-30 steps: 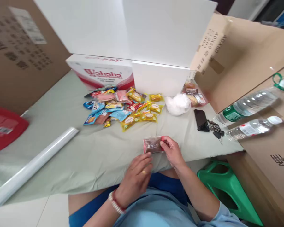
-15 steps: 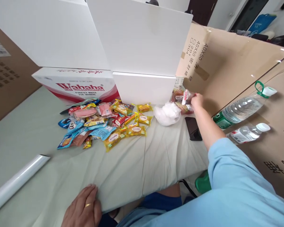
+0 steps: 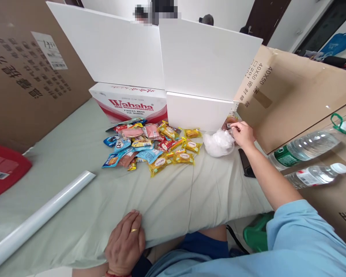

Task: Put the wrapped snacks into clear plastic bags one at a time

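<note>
The right hand (image 3: 243, 134) was extended to the far right part of the pale green cloth-covered table (image 3: 75, 215), at the foot of the brown cardboard carton wall (image 3: 291, 92). Its fingertips were pinched on a small clear-wrapped snack packet with a dark filling (image 3: 229, 125), which sat at the top of a clear plastic bag of similar packets (image 3: 229, 120); how many packets that bag contained could not be determined, since the hand and the white box covered most of it. A crumpled clear plastic bag (image 3: 218, 141) lay just beside the hand on its left, touching the table, its contents indistinct. A black phone (image 3: 245, 163) lay partly under the right forearm.

The left hand (image 3: 126, 242), with a gold ring on one finger, rested palm down on the near edge of the table, fingers released and flat, holding nothing.

A loose pile of yellow, blue, red and pink snack packets (image 3: 150, 146) lay on the cloth in front of two boxes: a red-and-white printed carton (image 3: 129, 102) and a plain white box (image 3: 196, 111), both with raised white flaps. Their interiors were not visible.

A roll of clear film (image 3: 40, 215) lay diagonally at the left. Two clear plastic water bottles (image 3: 308, 144) lay on their sides on a brown carton at the right, containing liquid and capped.
</note>
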Available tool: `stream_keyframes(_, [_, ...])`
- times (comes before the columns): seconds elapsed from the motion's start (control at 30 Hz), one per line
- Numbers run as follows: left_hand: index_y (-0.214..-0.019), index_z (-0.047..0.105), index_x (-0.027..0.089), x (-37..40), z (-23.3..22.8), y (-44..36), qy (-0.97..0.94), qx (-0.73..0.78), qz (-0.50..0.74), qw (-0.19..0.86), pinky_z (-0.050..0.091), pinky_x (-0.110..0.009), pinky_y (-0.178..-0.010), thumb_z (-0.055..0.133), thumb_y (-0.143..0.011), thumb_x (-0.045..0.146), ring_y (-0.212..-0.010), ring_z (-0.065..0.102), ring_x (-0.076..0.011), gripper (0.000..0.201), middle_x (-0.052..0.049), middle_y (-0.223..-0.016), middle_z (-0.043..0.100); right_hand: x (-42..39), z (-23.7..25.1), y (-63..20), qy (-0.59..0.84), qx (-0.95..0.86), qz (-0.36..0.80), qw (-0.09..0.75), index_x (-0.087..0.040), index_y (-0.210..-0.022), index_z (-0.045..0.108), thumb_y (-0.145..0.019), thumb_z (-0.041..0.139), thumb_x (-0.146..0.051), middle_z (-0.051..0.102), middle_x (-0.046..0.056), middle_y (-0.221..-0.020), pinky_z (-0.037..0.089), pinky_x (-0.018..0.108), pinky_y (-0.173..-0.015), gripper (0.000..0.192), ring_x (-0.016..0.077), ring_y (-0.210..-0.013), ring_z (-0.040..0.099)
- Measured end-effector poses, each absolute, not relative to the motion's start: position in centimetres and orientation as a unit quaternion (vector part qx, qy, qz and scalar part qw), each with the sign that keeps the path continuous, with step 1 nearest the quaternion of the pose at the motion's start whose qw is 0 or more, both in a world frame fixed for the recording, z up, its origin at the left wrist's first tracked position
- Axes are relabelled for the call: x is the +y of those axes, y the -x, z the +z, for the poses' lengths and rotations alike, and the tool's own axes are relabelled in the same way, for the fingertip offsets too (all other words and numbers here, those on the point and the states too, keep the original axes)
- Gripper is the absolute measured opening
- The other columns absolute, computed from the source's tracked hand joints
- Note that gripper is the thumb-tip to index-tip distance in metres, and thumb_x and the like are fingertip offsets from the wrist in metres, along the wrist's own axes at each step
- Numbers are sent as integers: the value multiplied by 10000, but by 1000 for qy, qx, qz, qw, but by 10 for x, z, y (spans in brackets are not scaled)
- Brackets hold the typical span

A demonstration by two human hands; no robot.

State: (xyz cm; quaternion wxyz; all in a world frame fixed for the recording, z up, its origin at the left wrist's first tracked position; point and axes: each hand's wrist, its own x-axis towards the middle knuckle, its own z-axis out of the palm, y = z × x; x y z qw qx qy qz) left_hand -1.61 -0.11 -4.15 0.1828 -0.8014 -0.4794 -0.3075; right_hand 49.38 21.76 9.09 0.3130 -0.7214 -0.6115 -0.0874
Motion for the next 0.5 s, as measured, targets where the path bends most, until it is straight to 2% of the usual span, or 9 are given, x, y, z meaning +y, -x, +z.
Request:
stream_keyframes(0.13, [-1121,625,168,-3,-43,17,799,-488,-308,171,518,-398,-903,539,-880,63,-1042,701,-284,277,-126,-1110,737,215,94,-473,757,-572,-69,309,-207,-1060,770,-904,564,-317,702,115,-1089,498,377,-897,281,256,-932,655])
stream_keyframes(0.23, [-1110,630,168,-5,-43,16,796,-496,-309,159,507,-393,-915,532,-881,65,-1062,693,-282,270,-121,-1113,738,217,91,-471,800,-530,19,280,-215,-878,775,-783,698,-334,734,67,-862,510,352,-825,171,240,-827,663])
stream_keyframes(0.33, [-1094,648,165,-7,-43,15,791,-505,-309,153,498,-389,-922,533,-880,67,-1074,688,-279,262,-119,-1109,742,212,92,-470,795,-532,33,289,-218,-748,745,-750,700,-339,718,41,-717,511,332,-741,129,224,-733,652])
stream_keyframes(0.43, [-1084,674,159,-9,-48,15,788,-512,-311,141,496,-390,-930,538,-874,72,-1095,683,-280,264,-120,-1121,746,199,106,-470,784,-525,0,332,-189,-883,753,-820,628,-437,745,83,-814,517,339,-716,284,228,-757,657])
stream_keyframes(0.5, [-1086,689,165,-10,-51,16,782,-518,-323,124,498,-390,-942,537,-871,77,-1111,682,-275,278,-115,-1141,748,186,118,-465,745,-530,-4,404,-176,-975,734,-852,595,-491,740,90,-846,512,326,-667,366,214,-732,648])
